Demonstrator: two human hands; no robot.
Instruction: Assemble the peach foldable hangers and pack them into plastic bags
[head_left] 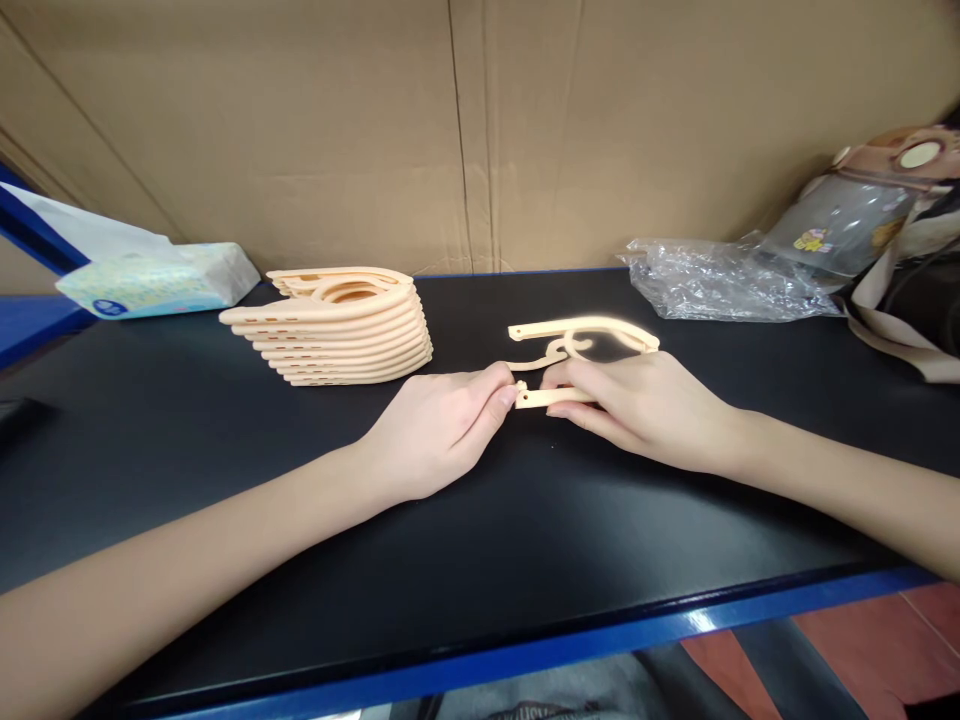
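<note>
A cream plastic folding hanger (592, 325) lies on its side over the black tabletop, its curved arm at the back and a straight arm with a hole at its end in front. My right hand (645, 405) is closed round the front arm, thumb below and fingers above. My left hand (450, 425) is closed in a pinch at the end of that arm. A small cream plastic piece (521, 385) shows at its fingertips; the rest of it is hidden. Behind the fingers, the thin curled hook (555, 352) partly shows.
A neat stack of matching folded hangers (352, 335) stands left of my hands. Further left is a tissue pack (172, 280). Crumpled clear plastic (720, 285) and a strapped bottle (832, 220) are at the right. Cardboard (300, 130) walls the back; a blue edge (450, 660) borders the front.
</note>
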